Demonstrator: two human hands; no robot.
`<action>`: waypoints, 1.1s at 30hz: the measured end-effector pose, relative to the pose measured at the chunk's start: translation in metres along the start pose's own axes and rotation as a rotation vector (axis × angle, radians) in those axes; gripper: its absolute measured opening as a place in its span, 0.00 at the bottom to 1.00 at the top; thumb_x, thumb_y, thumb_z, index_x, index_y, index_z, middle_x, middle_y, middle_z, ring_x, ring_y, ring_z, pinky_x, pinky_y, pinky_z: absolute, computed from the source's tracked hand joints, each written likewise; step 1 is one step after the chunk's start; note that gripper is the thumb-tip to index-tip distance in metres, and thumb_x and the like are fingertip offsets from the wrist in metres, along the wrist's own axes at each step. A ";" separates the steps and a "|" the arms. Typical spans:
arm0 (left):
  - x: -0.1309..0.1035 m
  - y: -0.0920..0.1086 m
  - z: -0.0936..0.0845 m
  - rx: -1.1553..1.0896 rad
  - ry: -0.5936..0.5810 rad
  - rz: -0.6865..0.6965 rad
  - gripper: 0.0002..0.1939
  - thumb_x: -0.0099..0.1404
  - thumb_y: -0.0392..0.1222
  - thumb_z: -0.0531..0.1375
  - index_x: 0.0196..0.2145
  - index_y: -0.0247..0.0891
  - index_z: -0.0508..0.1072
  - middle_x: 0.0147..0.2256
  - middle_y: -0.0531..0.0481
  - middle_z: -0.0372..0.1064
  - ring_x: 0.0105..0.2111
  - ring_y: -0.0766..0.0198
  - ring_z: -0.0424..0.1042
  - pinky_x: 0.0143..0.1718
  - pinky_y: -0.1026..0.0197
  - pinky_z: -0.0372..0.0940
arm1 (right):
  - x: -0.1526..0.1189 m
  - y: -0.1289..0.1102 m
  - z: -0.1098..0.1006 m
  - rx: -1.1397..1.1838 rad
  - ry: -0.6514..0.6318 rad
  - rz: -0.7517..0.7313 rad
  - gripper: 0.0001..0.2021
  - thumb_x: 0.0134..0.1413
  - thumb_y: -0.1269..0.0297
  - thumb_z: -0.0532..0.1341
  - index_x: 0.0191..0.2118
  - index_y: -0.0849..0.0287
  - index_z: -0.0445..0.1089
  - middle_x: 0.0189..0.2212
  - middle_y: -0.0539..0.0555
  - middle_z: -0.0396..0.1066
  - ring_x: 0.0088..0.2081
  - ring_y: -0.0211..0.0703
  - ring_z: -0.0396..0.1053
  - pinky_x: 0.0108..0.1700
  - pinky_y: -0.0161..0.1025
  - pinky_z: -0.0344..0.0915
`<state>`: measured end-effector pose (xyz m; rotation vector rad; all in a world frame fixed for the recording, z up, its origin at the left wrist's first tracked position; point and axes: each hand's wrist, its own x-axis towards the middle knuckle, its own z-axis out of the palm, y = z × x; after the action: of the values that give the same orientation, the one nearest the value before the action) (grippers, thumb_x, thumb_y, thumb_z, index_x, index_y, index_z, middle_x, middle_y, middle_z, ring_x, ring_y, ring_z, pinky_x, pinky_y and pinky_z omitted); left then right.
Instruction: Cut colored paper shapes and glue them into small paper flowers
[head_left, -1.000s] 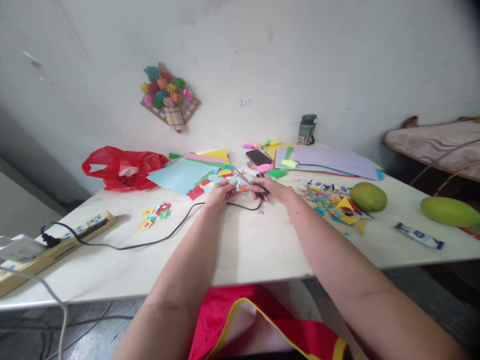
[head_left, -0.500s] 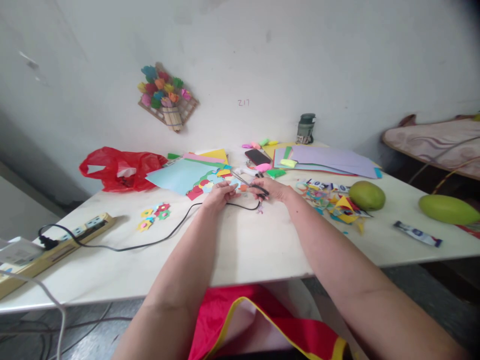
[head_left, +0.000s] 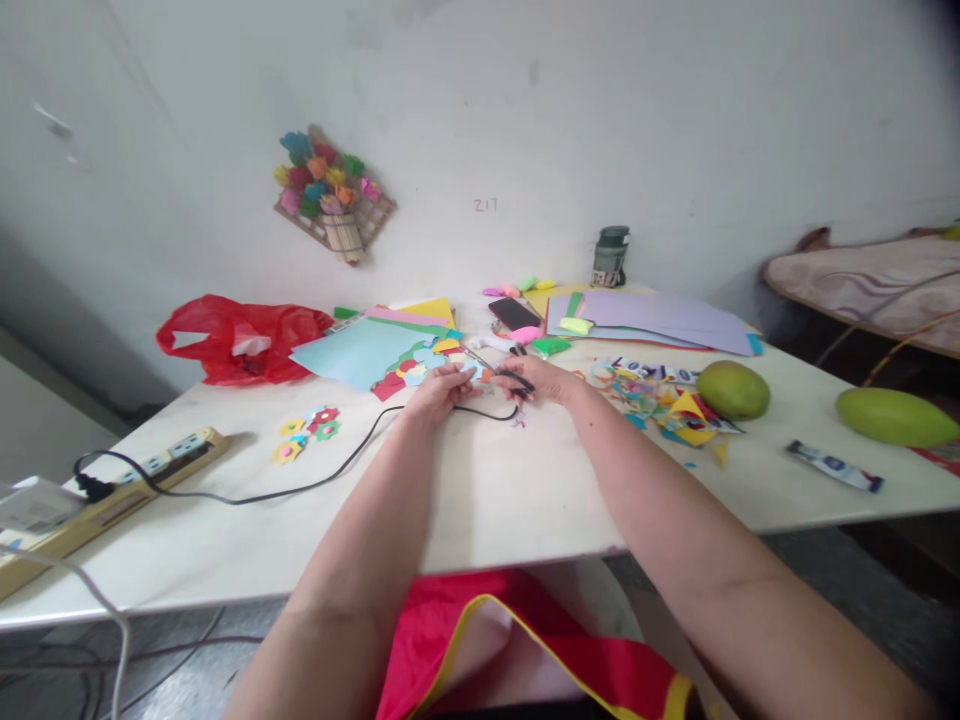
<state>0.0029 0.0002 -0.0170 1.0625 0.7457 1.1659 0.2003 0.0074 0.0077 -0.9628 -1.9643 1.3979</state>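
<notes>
Head view. The white tabletop [head_left: 517, 500] is reaching back to a pale wall [head_left: 600, 120], where a flower ornament [head_left: 343, 235] is hanging. A red plastic bag [head_left: 281, 340] is lying at far left; a power strip [head_left: 94, 525] is lying nearer you. A purple sheet [head_left: 667, 312] is lying at back right, paper scraps [head_left: 686, 415] beside a green fruit [head_left: 733, 390]. Mid-tabletop, your right hand [head_left: 544, 381] is grasping scissors [head_left: 515, 381] by the black handles. Your left hand [head_left: 441, 390] is curling its fingers beside paper cutouts [head_left: 409, 370]; cannot tell whether it is pinching one. Versus one second earlier: the blades, spread then, are now lying nearly together; both hands are keeping roughly their places.
</notes>
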 end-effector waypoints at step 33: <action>0.000 0.001 0.003 0.008 0.050 -0.010 0.12 0.45 0.40 0.67 0.21 0.30 0.69 0.16 0.54 0.62 0.16 0.74 0.60 0.30 0.62 0.68 | 0.006 0.001 0.010 -0.006 0.033 -0.022 0.13 0.48 0.56 0.60 0.25 0.61 0.62 0.17 0.48 0.66 0.15 0.30 0.60 0.11 0.26 0.51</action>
<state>0.0051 -0.0006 -0.0151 1.0383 0.7945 1.1854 0.1895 0.0066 0.0037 -0.9578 -1.9508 1.3559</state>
